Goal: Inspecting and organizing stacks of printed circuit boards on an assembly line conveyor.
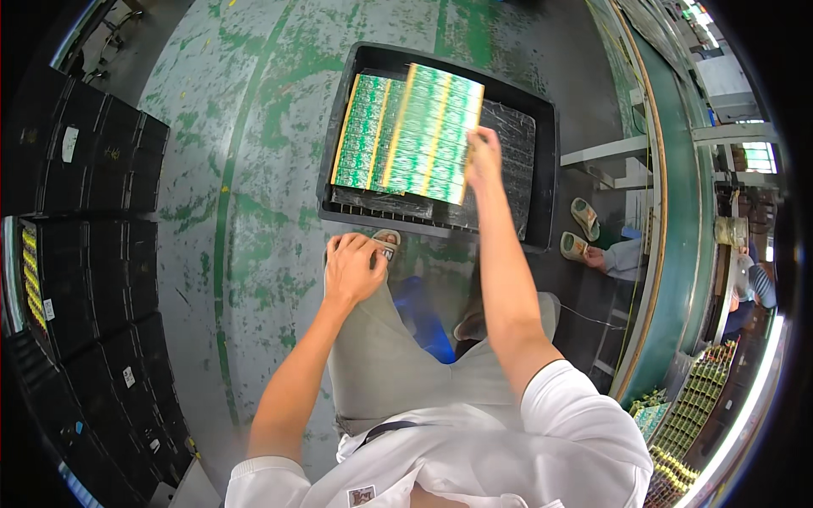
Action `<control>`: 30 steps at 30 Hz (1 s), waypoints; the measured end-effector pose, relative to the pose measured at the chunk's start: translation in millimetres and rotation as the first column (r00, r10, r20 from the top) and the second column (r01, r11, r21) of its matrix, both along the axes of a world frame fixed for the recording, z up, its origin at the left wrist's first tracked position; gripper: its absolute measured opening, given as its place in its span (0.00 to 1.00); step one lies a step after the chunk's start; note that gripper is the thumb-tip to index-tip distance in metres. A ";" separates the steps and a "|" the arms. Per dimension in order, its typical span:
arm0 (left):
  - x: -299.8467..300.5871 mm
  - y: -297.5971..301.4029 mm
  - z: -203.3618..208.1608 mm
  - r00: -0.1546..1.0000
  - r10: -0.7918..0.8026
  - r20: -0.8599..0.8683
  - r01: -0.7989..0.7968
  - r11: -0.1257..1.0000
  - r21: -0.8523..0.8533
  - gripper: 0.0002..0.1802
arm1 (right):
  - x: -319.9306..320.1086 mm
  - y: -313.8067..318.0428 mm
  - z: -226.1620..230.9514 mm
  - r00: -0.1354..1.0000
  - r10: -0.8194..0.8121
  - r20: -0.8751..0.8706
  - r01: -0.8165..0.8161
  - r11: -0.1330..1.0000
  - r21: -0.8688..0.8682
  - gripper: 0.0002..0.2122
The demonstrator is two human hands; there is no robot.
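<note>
My right hand (484, 158) is closed on the right edge of a green circuit board panel (434, 127) with yellowish strips, slightly blurred. The panel is tilted over a black plastic bin (552, 161). Partly beneath its left side, another green circuit board panel (360, 127) lies in the bin. Dark, shiny wrapped material (512, 182) covers the bin's floor on the right. My left hand (354, 267) rests on my left knee, its fingers loosely bent and the thumb apart, with nothing in it.
Stacked black crates (93, 279) line the left side. A green-topped bench (673, 212) with a metal frame runs along the right, and another person's sandalled feet (580, 245) show beneath it. More boards (699, 389) stand at lower right. The floor (271, 144) has worn green paint.
</note>
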State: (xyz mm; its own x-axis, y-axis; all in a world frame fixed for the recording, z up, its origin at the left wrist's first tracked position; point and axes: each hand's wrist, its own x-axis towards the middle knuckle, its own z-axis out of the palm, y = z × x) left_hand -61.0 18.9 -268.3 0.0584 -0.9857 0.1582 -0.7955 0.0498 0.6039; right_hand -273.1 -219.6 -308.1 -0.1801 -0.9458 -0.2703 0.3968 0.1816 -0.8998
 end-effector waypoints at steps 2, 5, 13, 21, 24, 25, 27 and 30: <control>-4.6 -0.1 0.5 1.000 -0.016 -0.005 0.016 1.000 0.009 0.05 | -38.2 1.6 -7.1 1.000 -0.008 -0.031 0.008 1.000 0.019 0.07; -14.4 -4.3 -0.2 0.999 -0.043 -0.020 0.043 0.999 0.023 0.05 | -57.6 3.0 -29.2 0.990 -0.009 -0.139 0.019 0.997 0.071 0.06; -80.4 -24.6 0.0 0.966 -0.253 -0.061 0.255 0.967 0.023 0.05 | -32.4 -18.8 -78.8 0.801 -0.033 -0.598 0.072 0.997 0.040 0.05; -172.1 -39.1 -9.6 0.824 -0.565 0.023 0.558 0.819 0.133 0.04 | -89.3 19.0 -50.3 0.581 -0.132 -0.803 0.097 0.991 -0.093 0.15; -164.5 -34.5 -11.6 0.799 -0.597 0.074 0.581 0.798 0.162 0.07 | -77.5 100.4 17.7 0.820 -0.050 -0.570 -0.039 0.989 -0.143 0.09; -164.4 -33.9 -12.9 0.781 -0.622 0.056 0.605 0.776 0.176 0.07 | -81.9 134.1 40.8 0.836 -0.013 -0.549 -0.103 0.978 -0.181 0.06; -164.2 -32.6 -18.3 0.744 -0.649 0.158 0.639 0.760 0.119 0.08 | -95.6 205.2 93.9 0.853 0.053 -0.519 -0.172 0.968 -0.185 0.05; -184.4 -30.1 -19.5 0.665 -0.744 0.063 0.740 0.668 0.083 0.09 | -134.7 320.3 166.0 0.782 0.214 -0.585 -0.275 0.961 -0.017 0.04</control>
